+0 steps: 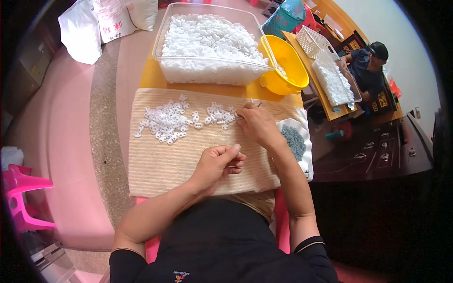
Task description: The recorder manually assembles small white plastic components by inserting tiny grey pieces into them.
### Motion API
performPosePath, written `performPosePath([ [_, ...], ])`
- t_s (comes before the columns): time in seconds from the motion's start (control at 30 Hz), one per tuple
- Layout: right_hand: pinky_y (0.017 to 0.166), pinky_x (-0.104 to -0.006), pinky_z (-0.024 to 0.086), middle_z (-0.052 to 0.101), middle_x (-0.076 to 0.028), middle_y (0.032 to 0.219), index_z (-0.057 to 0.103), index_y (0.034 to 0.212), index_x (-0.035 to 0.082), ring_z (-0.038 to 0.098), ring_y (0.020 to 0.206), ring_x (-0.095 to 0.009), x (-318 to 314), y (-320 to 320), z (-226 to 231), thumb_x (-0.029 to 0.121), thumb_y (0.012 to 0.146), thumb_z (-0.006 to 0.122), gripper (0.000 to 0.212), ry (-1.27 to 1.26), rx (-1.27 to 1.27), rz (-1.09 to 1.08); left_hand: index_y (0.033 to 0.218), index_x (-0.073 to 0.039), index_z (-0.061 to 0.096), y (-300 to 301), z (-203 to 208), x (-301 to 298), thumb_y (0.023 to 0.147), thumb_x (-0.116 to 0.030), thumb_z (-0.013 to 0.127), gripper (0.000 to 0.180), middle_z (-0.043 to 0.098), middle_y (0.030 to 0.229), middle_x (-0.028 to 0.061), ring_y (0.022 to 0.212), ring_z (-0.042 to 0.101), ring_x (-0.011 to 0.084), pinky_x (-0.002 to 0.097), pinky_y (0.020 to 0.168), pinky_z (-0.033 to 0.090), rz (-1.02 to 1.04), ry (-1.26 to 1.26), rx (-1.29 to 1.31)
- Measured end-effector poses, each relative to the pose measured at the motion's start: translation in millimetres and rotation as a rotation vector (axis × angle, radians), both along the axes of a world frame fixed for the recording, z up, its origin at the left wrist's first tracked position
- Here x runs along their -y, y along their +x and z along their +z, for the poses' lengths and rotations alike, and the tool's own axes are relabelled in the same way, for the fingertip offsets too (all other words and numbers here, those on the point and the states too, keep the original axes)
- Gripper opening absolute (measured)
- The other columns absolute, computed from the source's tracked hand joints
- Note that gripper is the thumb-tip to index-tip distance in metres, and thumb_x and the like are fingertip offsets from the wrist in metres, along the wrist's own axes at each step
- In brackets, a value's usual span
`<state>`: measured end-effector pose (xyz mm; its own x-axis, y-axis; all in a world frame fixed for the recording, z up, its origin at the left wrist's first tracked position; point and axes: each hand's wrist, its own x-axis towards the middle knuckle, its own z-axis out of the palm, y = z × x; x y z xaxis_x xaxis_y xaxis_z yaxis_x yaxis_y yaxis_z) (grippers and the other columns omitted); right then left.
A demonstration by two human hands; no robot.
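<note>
A beige ribbed cloth (160, 160) covers the table in front of me. On it lie a large heap of small white plastic rings (165, 121) and a smaller cluster of rings (219, 115). My right hand (257, 125) rests at the right edge of the smaller cluster, fingers pinched around a thin needle-like tool that points up and away. My left hand (218, 162) lies on the cloth nearer to me, its fingers curled around a thin wire or thread that I can barely make out.
A clear bin (212, 73) heaped with white rings stands behind the cloth, a yellow bowl (285, 63) to its right. A white tray with blue-grey pieces (295, 141) sits by my right wrist. Another person (368, 66) works at a table far right. A pink stool (21, 198) stands left.
</note>
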<state>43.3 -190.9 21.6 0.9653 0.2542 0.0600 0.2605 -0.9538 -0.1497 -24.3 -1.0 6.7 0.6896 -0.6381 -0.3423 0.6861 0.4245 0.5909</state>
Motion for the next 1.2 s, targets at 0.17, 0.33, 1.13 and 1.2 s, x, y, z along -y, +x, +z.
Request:
performPosePath([
  [0.17, 0.071, -0.0448, 0.049, 0.063, -0.014, 0.089, 0.066, 0.089, 0.005, 0.062, 0.079, -0.036, 4, -4, -10, 0.015, 0.083, 0.061, 0.013, 0.014, 0.048, -0.01, 0.088, 0.0, 0.063, 0, 0, 1, 0.096, -0.027, 0.057, 0.029, 0.063, 0.078, 0.0044, 0.069, 0.059, 0.0098, 0.0249, 0.068, 0.053, 0.007, 0.009, -0.005],
  [0.33, 0.066, -0.0405, 0.048, 0.063, -0.014, 0.083, 0.064, 0.086, 0.002, 0.061, 0.076, -0.035, -1, -23, -4, 0.008, 0.081, 0.064, 0.008, 0.289, 0.144, -0.013, 0.097, 0.0, 0.063, -1, -3, 2, 0.095, -0.023, 0.057, 0.023, 0.063, 0.088, 0.0048, 0.075, 0.059, 0.0093, 0.0246, 0.068, 0.053, 0.117, 0.03, -0.009],
  [1.13, 0.056, -0.0227, 0.047, 0.061, -0.01, 0.092, 0.064, 0.094, -0.003, 0.058, 0.065, -0.012, -4, -125, 15, -0.003, 0.08, 0.068, 0.015, 0.841, 0.216, -0.038, 0.094, -0.005, 0.061, -7, -4, 6, 0.092, -0.017, 0.063, 0.013, 0.062, 0.085, 0.0024, 0.077, 0.061, 0.01, 0.0256, 0.071, 0.054, 0.071, 0.057, 0.066],
  [1.2, 0.057, -0.0233, 0.047, 0.061, -0.01, 0.091, 0.064, 0.094, -0.003, 0.058, 0.066, -0.012, 16, -129, 20, -0.004, 0.079, 0.068, 0.015, 0.733, 0.246, -0.111, 0.093, -0.005, 0.06, -7, -4, 8, 0.092, -0.017, 0.063, 0.013, 0.063, 0.086, 0.003, 0.076, 0.061, 0.0102, 0.0263, 0.071, 0.055, 0.068, 0.071, 0.067],
])
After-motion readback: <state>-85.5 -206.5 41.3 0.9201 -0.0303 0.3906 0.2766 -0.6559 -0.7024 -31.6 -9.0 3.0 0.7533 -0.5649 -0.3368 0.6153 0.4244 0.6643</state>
